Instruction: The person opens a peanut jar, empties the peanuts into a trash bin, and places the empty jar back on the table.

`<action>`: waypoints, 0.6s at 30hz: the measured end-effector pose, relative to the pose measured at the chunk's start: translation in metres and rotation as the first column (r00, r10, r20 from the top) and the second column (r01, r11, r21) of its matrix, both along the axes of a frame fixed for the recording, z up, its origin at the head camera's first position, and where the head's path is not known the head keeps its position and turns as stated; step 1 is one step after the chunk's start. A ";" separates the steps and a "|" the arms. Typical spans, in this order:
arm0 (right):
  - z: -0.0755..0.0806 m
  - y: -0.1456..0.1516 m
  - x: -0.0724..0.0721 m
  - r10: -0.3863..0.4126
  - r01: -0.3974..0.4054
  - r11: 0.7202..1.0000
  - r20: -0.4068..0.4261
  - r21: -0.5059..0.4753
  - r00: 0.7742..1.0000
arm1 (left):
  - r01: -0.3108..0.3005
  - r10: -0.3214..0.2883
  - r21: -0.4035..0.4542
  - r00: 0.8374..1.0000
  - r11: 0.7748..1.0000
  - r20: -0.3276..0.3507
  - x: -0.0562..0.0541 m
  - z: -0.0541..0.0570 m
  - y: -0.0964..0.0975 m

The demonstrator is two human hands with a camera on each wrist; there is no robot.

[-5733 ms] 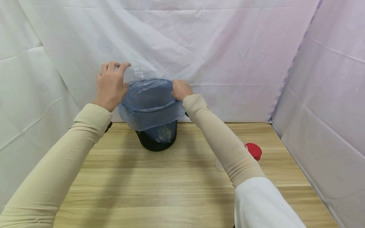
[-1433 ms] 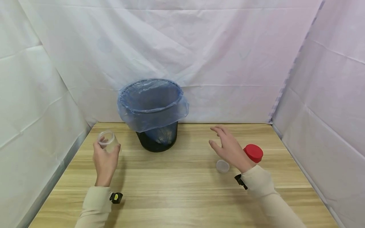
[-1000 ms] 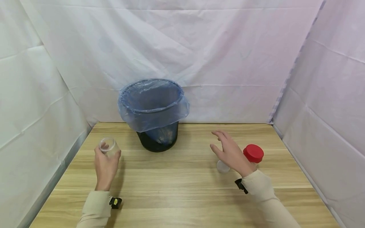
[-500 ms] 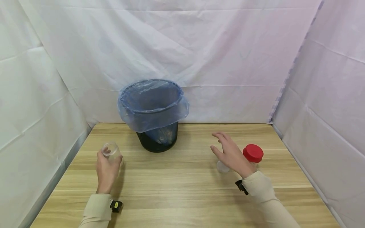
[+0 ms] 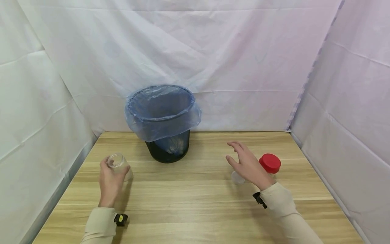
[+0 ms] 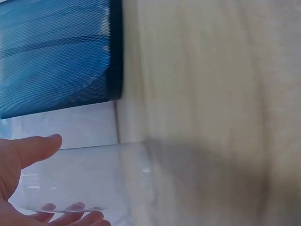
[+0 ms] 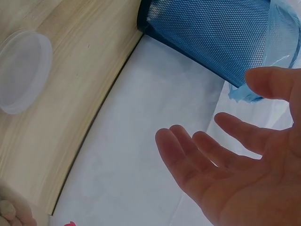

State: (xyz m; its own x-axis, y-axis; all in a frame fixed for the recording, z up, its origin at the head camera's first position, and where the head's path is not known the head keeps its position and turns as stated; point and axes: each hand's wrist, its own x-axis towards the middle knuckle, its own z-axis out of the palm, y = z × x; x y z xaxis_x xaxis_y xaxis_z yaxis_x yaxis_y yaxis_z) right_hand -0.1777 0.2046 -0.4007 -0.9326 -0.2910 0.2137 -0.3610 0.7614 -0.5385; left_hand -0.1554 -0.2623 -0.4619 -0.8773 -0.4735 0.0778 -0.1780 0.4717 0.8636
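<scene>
My left hand [image 5: 111, 181] curls round a clear plastic jar [image 5: 125, 172] that stands upright and lidless on the wooden table. In the left wrist view, the thumb lies along one side of the jar [image 6: 84, 176] and the fingertips along the other; its base meets the tabletop. My right hand [image 5: 248, 166] hovers with spread, relaxed fingers and holds nothing, as the right wrist view shows. Under it is a translucent round lid [image 5: 237, 177], partly hidden in the head view. Beside that wrist stands a red-lidded jar [image 5: 269, 163], its body mostly hidden by the forearm.
A black mesh bin [image 5: 166, 154] lined with a blue plastic bag [image 5: 164, 125] stands at the table's back edge, between the hands. White cloth [image 5: 237, 61] hangs behind and on both sides. The wooden table [image 5: 182, 203] spans the foreground.
My left hand has brought the clear jar from above the bin down onto the table at left. My right hand has let go of the bin's rim and moved right, where it stays nearly still.
</scene>
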 end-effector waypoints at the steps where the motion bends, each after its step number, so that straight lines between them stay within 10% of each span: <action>1: 0.001 0.000 0.000 -0.001 0.001 1.000 0.001 -0.001 1.000 | -0.001 0.001 -0.002 1.000 1.000 -0.020 0.000 0.003 0.000; 18: 0.016 0.003 0.011 -0.093 0.094 0.995 -0.005 0.027 0.996 | -0.001 -0.049 -0.173 0.959 0.985 -0.281 0.011 0.066 0.056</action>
